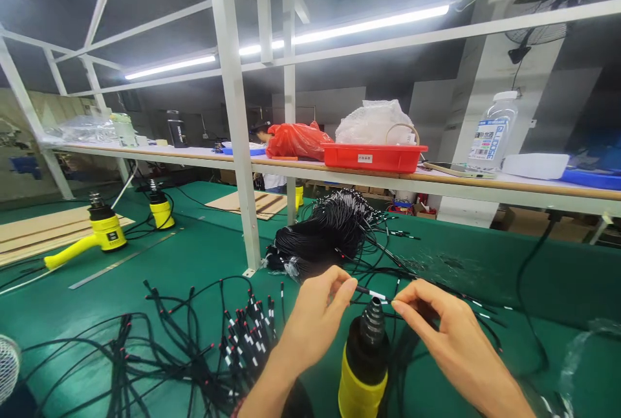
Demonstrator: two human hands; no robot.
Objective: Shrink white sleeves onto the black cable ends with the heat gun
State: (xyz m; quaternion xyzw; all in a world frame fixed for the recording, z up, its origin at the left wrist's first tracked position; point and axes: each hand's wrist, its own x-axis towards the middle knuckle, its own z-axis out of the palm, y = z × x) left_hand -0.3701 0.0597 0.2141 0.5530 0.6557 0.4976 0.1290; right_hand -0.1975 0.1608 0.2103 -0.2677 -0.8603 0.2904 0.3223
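My left hand [317, 314] and my right hand [436, 324] both pinch one thin black cable with a white sleeve [372, 294] and hold it level just above the ribbed black nozzle of an upright yellow-and-black heat gun [363, 360]. The left fingers grip the cable's left part, the right fingertips its right part. A big coil of black cables [330, 233] lies on the green table behind the hands. Several loose black cables with white and red ends [233, 340] are spread to the left of my left forearm.
Two more yellow heat guns [104, 233] [161, 209] stand at the far left of the green table [194, 263]. A white frame post [237, 146] rises mid-table. The shelf above carries a red tray [373, 156], bags and a clear bottle [492, 133]. Cardboard sheets [39, 227] lie left.
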